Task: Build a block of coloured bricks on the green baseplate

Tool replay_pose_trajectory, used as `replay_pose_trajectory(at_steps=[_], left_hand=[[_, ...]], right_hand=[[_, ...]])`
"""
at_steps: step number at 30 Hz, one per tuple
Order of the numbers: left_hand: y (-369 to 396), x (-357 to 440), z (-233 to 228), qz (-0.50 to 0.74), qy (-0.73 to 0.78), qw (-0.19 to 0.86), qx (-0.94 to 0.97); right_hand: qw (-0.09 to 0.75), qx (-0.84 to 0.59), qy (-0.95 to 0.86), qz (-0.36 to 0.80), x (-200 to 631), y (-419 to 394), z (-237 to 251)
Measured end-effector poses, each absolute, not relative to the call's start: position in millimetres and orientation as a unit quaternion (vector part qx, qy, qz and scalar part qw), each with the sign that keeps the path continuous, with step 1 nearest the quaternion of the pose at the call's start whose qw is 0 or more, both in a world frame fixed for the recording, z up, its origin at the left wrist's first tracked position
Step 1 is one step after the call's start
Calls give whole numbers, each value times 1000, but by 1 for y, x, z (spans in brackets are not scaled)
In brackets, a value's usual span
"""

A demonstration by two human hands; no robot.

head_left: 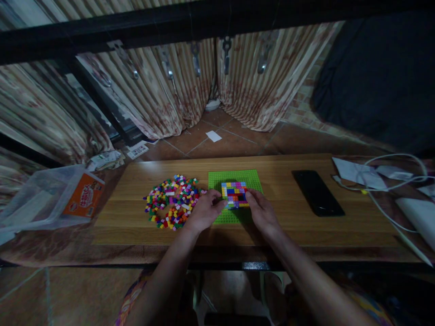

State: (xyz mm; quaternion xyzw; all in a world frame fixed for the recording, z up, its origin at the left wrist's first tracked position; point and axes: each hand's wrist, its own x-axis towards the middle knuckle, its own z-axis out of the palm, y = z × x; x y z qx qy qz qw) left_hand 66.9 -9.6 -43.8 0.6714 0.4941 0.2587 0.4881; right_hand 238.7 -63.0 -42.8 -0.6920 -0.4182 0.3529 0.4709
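**Both hands braced on a small brick panel at the middle of the desk**

A square, multicoloured panel of small plastic bricks (234, 194) sits on a flat bright-green studded baseplate (249, 179), which lies at the middle of the long wooden desk (288, 226), nearer its far edge. The left hand (204, 212) pinches the panel's left side with narrowed fingers; the right hand (260, 212) presses its right side, fingers likewise drawn close. Gripping from both sides probably steadies the panel against the plate; whether either hand also holds a loose brick cannot be told.

Just left of the baseplate, close by the left hand, spreads a loose heap of tiny mixed-colour bricks (171, 201). A flat black phone (317, 192) lies well apart to the right. White cables and papers (380, 174) crowd the right end. A clear plastic tub with an orange label (50, 199) stands off the left end. Nothing lies between the hands and the heap.
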Motion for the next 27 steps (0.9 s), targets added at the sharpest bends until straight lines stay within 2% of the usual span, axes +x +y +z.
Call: replay_pose_trajectory(at_steps=[9, 13, 17, 21, 23, 27], left_hand=[[-12, 73, -45, 258, 542, 440, 668], [-13, 75, -40, 260, 530, 431, 683], [-16, 66, -31, 260, 504, 404, 718], [-22, 45, -21, 304, 459, 432, 715], [-25, 30, -13, 340, 436, 452, 700], [-38, -1, 7, 415, 428, 502, 627]], right_hand=[[445, -701, -458, 318, 244, -64, -51], [410, -690, -540, 255, 259, -61, -49], [313, -603, -707, 198, 273, -44, -33], [169, -551, -784, 229, 272, -27, -22], [146, -573, -776, 219, 270, -27, -21], [158, -623, -743, 184, 269, -41, -28]])
